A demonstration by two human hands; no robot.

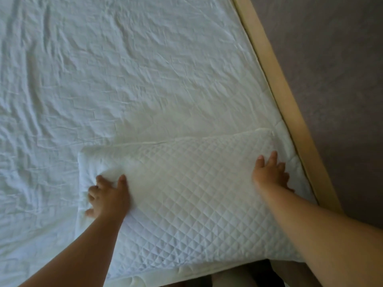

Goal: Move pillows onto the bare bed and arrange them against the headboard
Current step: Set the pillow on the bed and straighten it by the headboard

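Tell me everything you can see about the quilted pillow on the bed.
The pillow is white, rectangular, with a diamond-quilted fabric cover and a plain seamed border. It lies flat on the wrinkled white sheet, its right end near the pale wooden bed frame. The left hand presses its left end, denting it; the right hand rests on its right end.

Head camera looks steeply down, close over the bed (124, 69).
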